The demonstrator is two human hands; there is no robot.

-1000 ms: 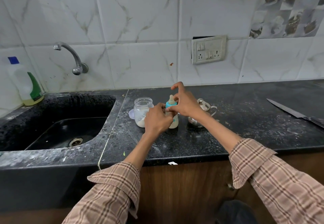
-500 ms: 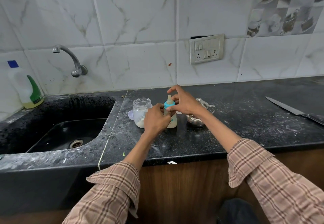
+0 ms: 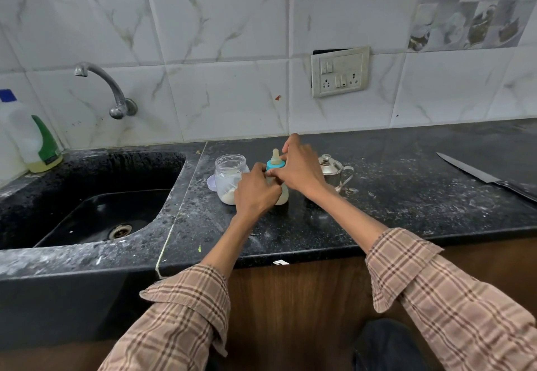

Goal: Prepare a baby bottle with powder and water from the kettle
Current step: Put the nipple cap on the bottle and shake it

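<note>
The dark speckled tabletop runs out of view at the right, cutting off the knife handle. The steel kettle is partly hidden behind the right hand. The baby bottle stands upright beside the powder jar, its body mostly covered by the left hand, which grips it. The right hand's fingers curl round the blue collar.

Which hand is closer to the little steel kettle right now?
Right. The right hand is directly beside the kettle, partly overlapping it; the left hand holds the baby bottle farther left.
</note>
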